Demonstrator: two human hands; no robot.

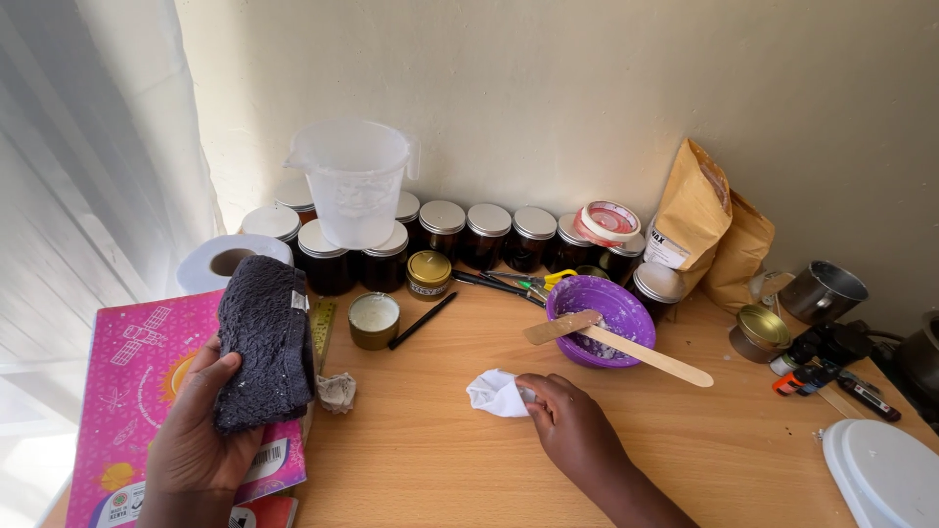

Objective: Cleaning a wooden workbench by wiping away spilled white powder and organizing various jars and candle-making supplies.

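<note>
My left hand (196,430) holds a folded dark grey cloth (264,337) upright above a pink book (137,391) at the table's left edge. On the wooden table (440,460) my right hand (567,420) pinches a crumpled white tissue (496,393). A smaller crumpled tissue (336,392) lies beside the book. Behind my right hand sits a purple bowl (599,315) with whitish residue, and a flat wooden stirring stick (626,347) rests across it.
Dark jars with silver lids (489,235) line the wall, a clear measuring jug (354,181) stacked on them. An open gold tin (374,320), black pen (423,321), toilet roll (227,260), brown paper bags (709,230), metal cup (822,291) and white lid (885,474) are around.
</note>
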